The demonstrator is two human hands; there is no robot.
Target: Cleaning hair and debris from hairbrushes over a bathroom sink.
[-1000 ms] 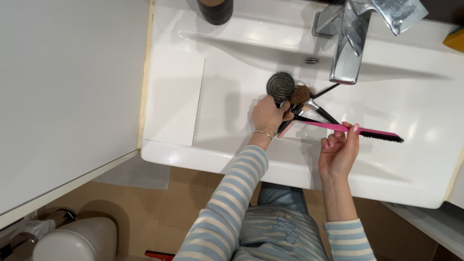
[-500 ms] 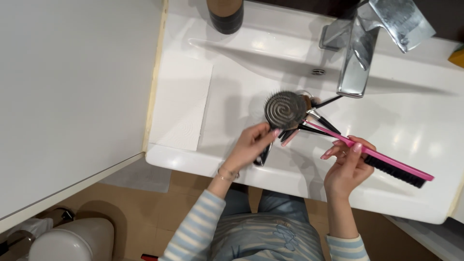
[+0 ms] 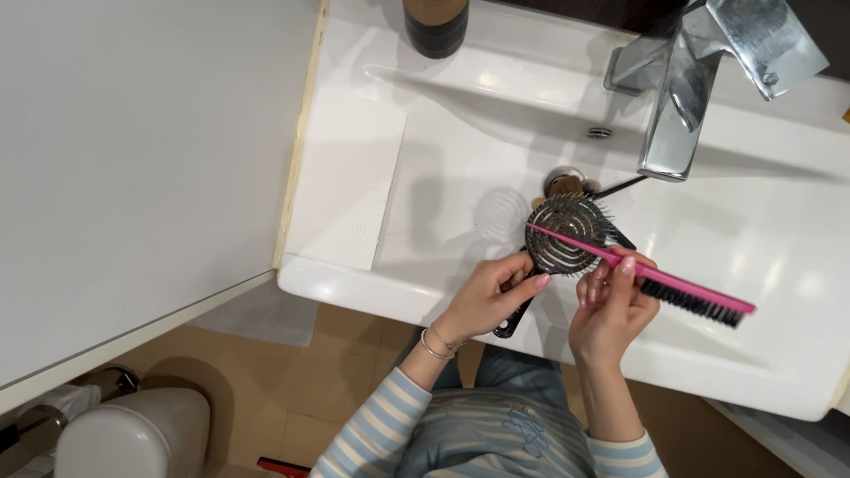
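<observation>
Left hand (image 3: 489, 296) closed round handle of round vented hairbrush (image 3: 565, 235), over sink (image 3: 460, 195). Right hand (image 3: 609, 305) pinches pink comb brush (image 3: 660, 283) mid-shaft, tail tip across brush head. Both likely light, stiff plastic; grip handles. Beyond: makeup brushes (image 3: 567, 186), faucet (image 3: 677, 124).

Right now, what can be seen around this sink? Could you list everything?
round hairbrush: one, black, held over the basin
comb brush: one, pink with black bristles, its thin end laid across the round hairbrush
makeup brushes: a few, dark handles, in the basin by the drain
tap: one, chrome, behind the basin
sink: one, white
paper towel: one, white, on the sink's left ledge
dark container: one, top edge
toilet: one, pale, lower left
left hand: holds the round hairbrush's handle
right hand: holds the comb brush
</observation>
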